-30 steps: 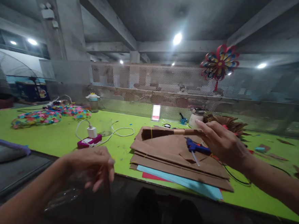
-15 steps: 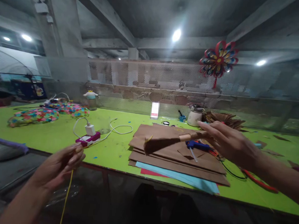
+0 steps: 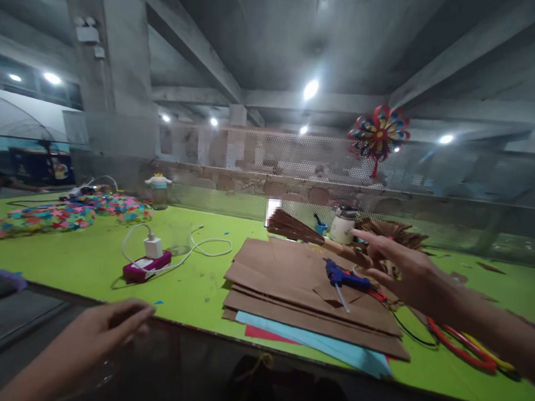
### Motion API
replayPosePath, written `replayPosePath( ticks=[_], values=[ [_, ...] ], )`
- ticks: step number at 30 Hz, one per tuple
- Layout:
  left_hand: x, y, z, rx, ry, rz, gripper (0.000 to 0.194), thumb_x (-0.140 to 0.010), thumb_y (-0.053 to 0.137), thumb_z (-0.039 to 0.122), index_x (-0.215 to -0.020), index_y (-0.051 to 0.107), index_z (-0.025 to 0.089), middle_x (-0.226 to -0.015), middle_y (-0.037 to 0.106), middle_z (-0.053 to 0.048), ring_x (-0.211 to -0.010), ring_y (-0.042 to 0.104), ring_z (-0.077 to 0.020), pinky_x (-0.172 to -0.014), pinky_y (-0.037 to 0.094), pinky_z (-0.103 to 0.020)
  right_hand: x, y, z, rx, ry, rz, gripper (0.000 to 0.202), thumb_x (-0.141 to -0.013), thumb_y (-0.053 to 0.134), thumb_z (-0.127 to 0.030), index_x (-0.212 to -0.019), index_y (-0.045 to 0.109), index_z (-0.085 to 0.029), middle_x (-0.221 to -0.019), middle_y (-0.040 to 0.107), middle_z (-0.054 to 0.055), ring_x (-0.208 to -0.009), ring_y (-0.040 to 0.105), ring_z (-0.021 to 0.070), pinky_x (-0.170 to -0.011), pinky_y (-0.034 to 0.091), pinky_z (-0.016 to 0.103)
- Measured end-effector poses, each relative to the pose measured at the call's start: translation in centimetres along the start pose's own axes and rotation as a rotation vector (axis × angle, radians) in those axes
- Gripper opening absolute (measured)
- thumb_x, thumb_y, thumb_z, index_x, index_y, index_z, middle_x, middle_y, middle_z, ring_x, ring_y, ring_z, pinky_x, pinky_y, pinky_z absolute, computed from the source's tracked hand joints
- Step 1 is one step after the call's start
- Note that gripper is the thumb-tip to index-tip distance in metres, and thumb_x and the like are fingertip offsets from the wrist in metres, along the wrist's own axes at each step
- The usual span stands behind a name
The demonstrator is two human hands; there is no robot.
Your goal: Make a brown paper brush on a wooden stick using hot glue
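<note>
My left hand (image 3: pixel 107 333) hangs low in front of the table edge, its fingers loosely extended and slightly blurred, with nothing visible in them. My right hand (image 3: pixel 404 265) reaches over the right part of the table, index finger stretched out. Between its thumb and fingers lies the light-brown handle of a pleated brown paper fan (image 3: pixel 295 227), whose spread end points left above the paper stack. Under it sits a stack of brown paper sheets (image 3: pixel 271 274), with a blue glue gun (image 3: pixel 347 279) on top. A yellow cord (image 3: pixel 263 360) lies near my lap.
More pleated brown paper (image 3: pixel 396 233) is behind my right hand, beside a white jug (image 3: pixel 343 225). Red-handled pliers or scissors (image 3: pixel 461 345) lie at right. A purple power strip (image 3: pixel 146 265) with a white cable stands at left, before colourful star-covered pieces (image 3: pixel 50 219). A mesh panel (image 3: pixel 233 161) borders the back.
My left hand has let go of the yellow cord and dropped lower. The paper fan in my right hand has swung upward, its spread end now higher. The camera has tilted up slightly.
</note>
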State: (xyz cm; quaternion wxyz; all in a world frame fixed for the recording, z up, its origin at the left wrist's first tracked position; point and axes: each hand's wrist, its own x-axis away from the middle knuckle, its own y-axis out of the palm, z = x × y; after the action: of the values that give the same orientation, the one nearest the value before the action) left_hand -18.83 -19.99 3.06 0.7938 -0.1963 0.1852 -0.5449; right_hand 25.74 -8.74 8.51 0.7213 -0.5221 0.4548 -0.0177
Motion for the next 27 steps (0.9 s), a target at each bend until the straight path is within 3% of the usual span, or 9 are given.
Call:
replayPosePath(
  ticks=[2,4,8,11,14,18,22,24,27],
  values=[
    [0.1,0.0,3.0,0.102,0.046,0.042,0.031,-0.067,0.062,0.049,-0.086,0.067,0.025,-0.078,0.07,0.002,-0.072,0.06,-0.0164,-0.053,0.042,-0.019,0.0,0.2,0.0,0.012,-0.003,0.015,0.059,-0.083,0.051,-0.027,-0.137,0.028,-0.025,-0.08,0.055,0.003,-0.063,0.053,0.0135,-0.06,0.043,0.027],
    [0.0,1.1,6.0,0.259,0.202,-0.032,0.039,-0.072,0.06,0.044,-0.103,0.061,0.021,-0.096,0.068,-0.006,-0.09,0.059,-0.0216,-0.06,0.045,-0.023,-0.2,0.4,0.1,0.024,-0.007,0.035,0.059,-0.083,0.051,-0.027,-0.137,0.028,-0.025,-0.079,0.055,0.002,-0.062,0.052,0.0133,-0.059,0.042,0.026],
    [-1.0,5.9,10.7,0.589,0.414,-0.319,0.064,-0.072,0.063,0.029,-0.13,0.039,0.019,-0.124,0.053,-0.015,-0.111,0.05,-0.0264,-0.073,0.049,-0.031,-0.6,0.8,0.0,0.037,-0.015,0.056,0.057,-0.084,0.049,-0.025,-0.137,0.028,-0.025,-0.077,0.053,0.002,-0.062,0.052,0.0129,-0.058,0.042,0.025],
    [-2.3,9.9,12.5,0.693,0.506,-0.453,0.073,-0.069,0.062,0.019,-0.135,0.031,0.019,-0.129,0.046,-0.017,-0.111,0.05,-0.0273,-0.066,0.051,-0.028,-0.8,1.3,-0.4,0.039,0.013,0.062,0.057,-0.084,0.05,-0.025,-0.137,0.029,-0.023,-0.077,0.053,0.002,-0.061,0.051,0.0129,-0.059,0.042,0.026],
    [-3.7,12.7,13.2,0.685,0.475,-0.409,0.067,-0.069,0.053,0.013,-0.133,0.031,0.015,-0.11,0.058,-0.017,-0.089,0.062,-0.0247,-0.048,0.048,-0.024,-0.6,1.8,-1.2,-0.017,0.065,0.07,0.056,-0.084,0.05,-0.027,-0.136,0.03,-0.023,-0.078,0.055,0.002,-0.063,0.052,0.0135,-0.062,0.043,0.027],
    [-5.1,14.1,13.0,0.631,0.394,-0.387,0.05,-0.075,0.046,0.014,-0.124,0.041,0.007,-0.074,0.066,-0.009,-0.062,0.064,-0.016,-0.059,0.052,-0.03,0.1,2.7,-2.6,-0.232,0.163,0.004,0.056,-0.083,0.052,-0.027,-0.135,0.031,-0.023,-0.076,0.054,0.001,-0.064,0.052,0.0138,-0.062,0.044,0.028],
    [-6.1,13.7,12.3,0.372,0.328,-0.522,0.047,-0.081,0.045,0.032,-0.123,0.044,0.01,-0.087,0.066,-0.015,-0.059,0.065,-0.0182,-0.04,0.042,-0.022,0.6,3.8,-3.9,-0.592,0.337,-0.087,0.059,-0.08,0.056,-0.03,-0.134,0.031,-0.023,-0.075,0.054,0.0,-0.062,0.054,0.0134,-0.057,0.045,0.027],
    [-6.6,13.3,12.0,0.218,0.379,-0.485,0.048,-0.083,0.04,0.043,-0.117,0.05,0.01,-0.098,0.064,-0.017,-0.06,0.065,-0.0188,-0.033,0.033,-0.019,0.7,4.2,-4.4,-0.76,0.381,-0.11,0.063,-0.079,0.057,-0.03,-0.134,0.028,-0.022,-0.075,0.054,-0.001,-0.062,0.055,0.0136,-0.056,0.046,0.027],
    [-7.4,12.6,11.7,0.026,0.525,-0.325,0.047,-0.086,0.031,0.044,-0.104,0.059,0.012,-0.097,0.065,-0.014,-0.062,0.065,-0.0174,-0.042,0.037,-0.022,0.6,4.6,-5.2,-0.939,0.435,-0.116,0.065,-0.077,0.06,-0.032,-0.133,0.029,-0.021,-0.076,0.054,0.0,-0.062,0.057,0.014,-0.056,0.047,0.028]
  ],
)
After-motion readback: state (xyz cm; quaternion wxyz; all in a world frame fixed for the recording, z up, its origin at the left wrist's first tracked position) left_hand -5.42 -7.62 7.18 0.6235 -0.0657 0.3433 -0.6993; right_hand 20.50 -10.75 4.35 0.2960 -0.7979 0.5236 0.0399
